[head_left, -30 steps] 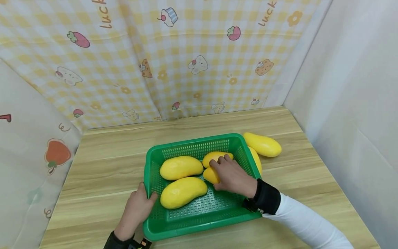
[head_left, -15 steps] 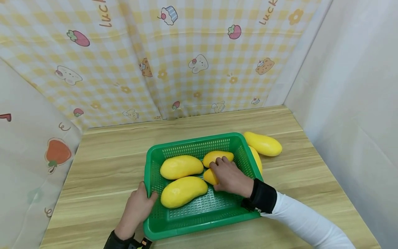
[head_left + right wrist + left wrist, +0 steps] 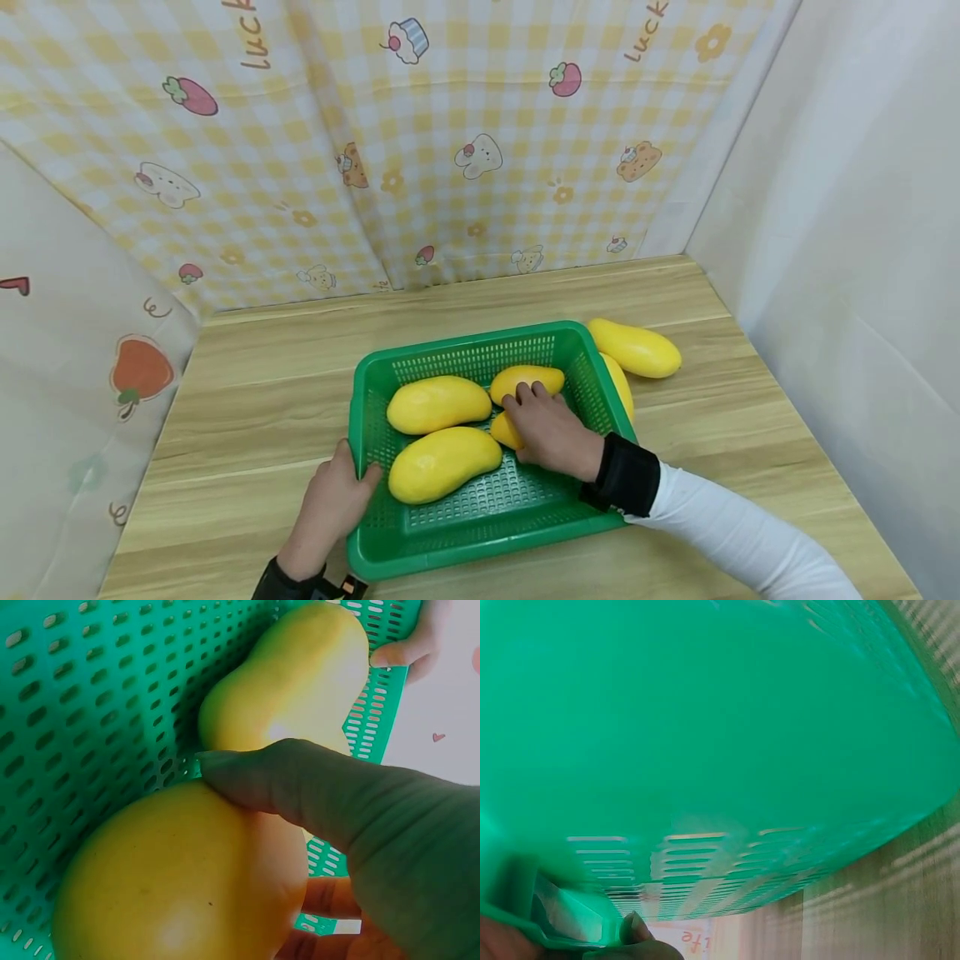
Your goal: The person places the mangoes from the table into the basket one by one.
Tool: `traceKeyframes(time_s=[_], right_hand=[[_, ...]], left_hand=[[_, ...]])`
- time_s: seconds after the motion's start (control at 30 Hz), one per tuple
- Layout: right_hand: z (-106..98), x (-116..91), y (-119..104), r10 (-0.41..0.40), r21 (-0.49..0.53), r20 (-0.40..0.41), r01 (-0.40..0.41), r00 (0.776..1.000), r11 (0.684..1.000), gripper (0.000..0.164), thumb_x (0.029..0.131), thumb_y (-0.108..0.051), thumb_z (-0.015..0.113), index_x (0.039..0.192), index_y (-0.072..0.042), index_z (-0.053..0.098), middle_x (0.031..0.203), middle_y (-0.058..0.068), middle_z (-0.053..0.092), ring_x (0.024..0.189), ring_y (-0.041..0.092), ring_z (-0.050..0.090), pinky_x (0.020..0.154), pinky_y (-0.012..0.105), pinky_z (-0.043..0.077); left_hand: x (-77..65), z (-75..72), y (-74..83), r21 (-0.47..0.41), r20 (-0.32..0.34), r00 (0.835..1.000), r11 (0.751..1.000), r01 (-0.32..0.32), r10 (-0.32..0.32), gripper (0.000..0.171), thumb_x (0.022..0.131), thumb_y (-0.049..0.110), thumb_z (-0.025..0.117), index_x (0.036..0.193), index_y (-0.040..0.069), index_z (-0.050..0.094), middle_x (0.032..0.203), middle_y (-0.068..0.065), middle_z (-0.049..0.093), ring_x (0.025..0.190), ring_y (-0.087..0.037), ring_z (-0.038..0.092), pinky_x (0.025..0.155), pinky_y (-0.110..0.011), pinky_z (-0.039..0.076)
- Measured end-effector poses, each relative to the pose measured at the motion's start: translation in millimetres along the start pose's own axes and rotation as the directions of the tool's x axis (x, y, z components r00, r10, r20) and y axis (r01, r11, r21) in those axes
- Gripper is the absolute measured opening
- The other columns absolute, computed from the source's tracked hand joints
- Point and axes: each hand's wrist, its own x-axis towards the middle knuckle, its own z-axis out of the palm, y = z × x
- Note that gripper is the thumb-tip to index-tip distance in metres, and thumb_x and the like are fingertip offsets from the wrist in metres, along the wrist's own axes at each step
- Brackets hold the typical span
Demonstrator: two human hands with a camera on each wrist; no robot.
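Note:
My left hand (image 3: pixel 335 496) grips the left rim of a green plastic basket (image 3: pixel 495 546), thumb over the inside edge. My right hand (image 3: pixel 555 433) reaches into the basket and grips a yellow mango (image 3: pixel 180 877), mostly covered by the hand in the head view. In the right wrist view the thumb lies across that mango and fingers curl at its other side. Behind it in the basket lies another mango (image 3: pixel 527 381). Two larger mangoes, an upper one (image 3: pixel 438 404) and a lower one (image 3: pixel 444 464), rest in the basket's left half.
Outside the basket's right wall, one mango (image 3: pixel 636 347) lies on the wooden table (image 3: pixel 262 400). A second mango (image 3: pixel 617 387) is partly hidden by the rim. A checked curtain (image 3: pixel 450 100) hangs behind the table, and a white wall (image 3: pixel 840 250) stands on the right.
My right hand and wrist have shifted slightly left inside the basket, covering more of the gripped mango. The left hand and the basket stay practically in place.

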Motion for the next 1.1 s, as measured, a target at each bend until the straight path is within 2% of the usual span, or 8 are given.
traceKeyframes(time_s=[0.2,0.4,0.53,0.83,1.1], right_hand=[[1.1,-1.0,-0.8,0.001,-0.031,0.005,-0.001,1.0,1.0,0.052,0.066,-0.023,0.088,0.104,-0.006,0.057,0.088,0.007,0.041,0.073,0.022,0.035,0.052,0.03,0.033],[3.5,-0.3,-0.7,-0.035,-0.123,-0.016,0.033,0.999,0.992,0.052,0.065,-0.028,0.088,0.101,-0.005,0.059,0.086,0.007,0.043,0.073,0.021,0.037,0.054,0.029,0.036],[4.5,-0.1,-0.7,-0.045,-0.137,-0.007,0.044,0.999,0.99,0.053,0.065,-0.029,0.087,0.103,-0.005,0.058,0.087,0.007,0.043,0.074,0.021,0.037,0.054,0.029,0.036],[6.6,0.3,1.3,-0.086,-0.172,-0.054,0.075,0.995,0.982,0.046,0.069,-0.018,0.082,0.105,-0.008,0.056,0.087,0.006,0.04,0.073,0.021,0.034,0.053,0.027,0.033],[6.9,1.3,2.7,-0.093,-0.195,-0.044,0.083,0.995,0.977,0.045,0.071,-0.017,0.082,0.107,-0.008,0.056,0.09,0.008,0.04,0.075,0.022,0.034,0.057,0.03,0.033]], left_hand=[[-0.2,0.5,0.5,0.019,-0.002,1.0,1.0,-0.007,0.007,0.041,0.093,0.012,0.051,0.121,-0.015,0.039,0.072,-0.012,0.059,0.053,-0.02,0.063,0.042,-0.029,0.05],[-0.9,-0.2,1.0,0.036,-0.005,1.0,0.999,-0.008,0.008,0.041,0.093,0.013,0.052,0.121,-0.015,0.039,0.071,-0.011,0.059,0.053,-0.02,0.062,0.042,-0.029,0.05],[-2.0,-0.7,2.2,0.045,-0.006,1.0,0.999,-0.008,0.008,0.042,0.092,0.013,0.052,0.12,-0.016,0.039,0.07,-0.011,0.059,0.052,-0.019,0.062,0.042,-0.028,0.05],[-1.8,-1.4,3.6,0.048,-0.011,1.0,0.999,-0.012,0.013,0.042,0.092,0.013,0.052,0.12,-0.016,0.039,0.07,-0.012,0.058,0.051,-0.019,0.062,0.042,-0.028,0.049],[-1.5,-2.2,2.8,0.059,-0.004,1.0,0.998,-0.017,0.017,0.042,0.093,0.014,0.052,0.12,-0.017,0.039,0.07,-0.011,0.058,0.052,-0.019,0.061,0.042,-0.029,0.049]])
